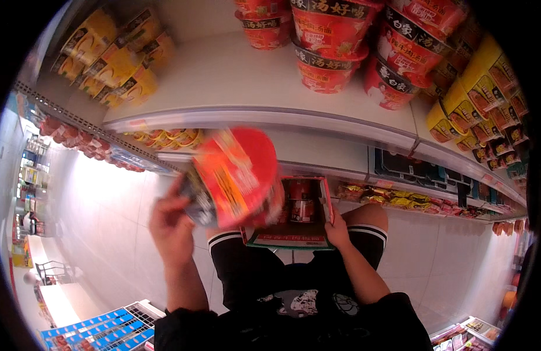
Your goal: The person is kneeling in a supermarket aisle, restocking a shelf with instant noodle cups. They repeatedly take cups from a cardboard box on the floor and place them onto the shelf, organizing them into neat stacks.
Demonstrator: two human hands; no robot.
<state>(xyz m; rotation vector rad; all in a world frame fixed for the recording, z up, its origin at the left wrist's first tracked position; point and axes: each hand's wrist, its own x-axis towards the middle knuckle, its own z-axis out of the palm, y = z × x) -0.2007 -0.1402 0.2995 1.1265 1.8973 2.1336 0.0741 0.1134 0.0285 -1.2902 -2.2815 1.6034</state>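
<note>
My left hand [171,226] grips a red instant noodle bowl [235,175] by its black-banded rim end. The bowl is tipped on its side, its red base facing up and right, and it is blurred. My right hand [338,230] holds the right edge of an open cardboard carton [288,240], which sits between my knees. Inside the carton are more red noodle bowls [302,211], partly hidden by the raised bowl. Stacked red noodle bowls with black bands [329,57] stand on the shelf [209,74] ahead of me.
Yellow noodle tubs [117,66] are stacked at the shelf's left, and larger yellow buckets [467,105] at its right. Lower down are dark boxes [410,164] and bagged snacks [397,197]. The shelf's front edge [270,115] overhangs the carton. A blue-striped rack [95,329] stands behind, lower left.
</note>
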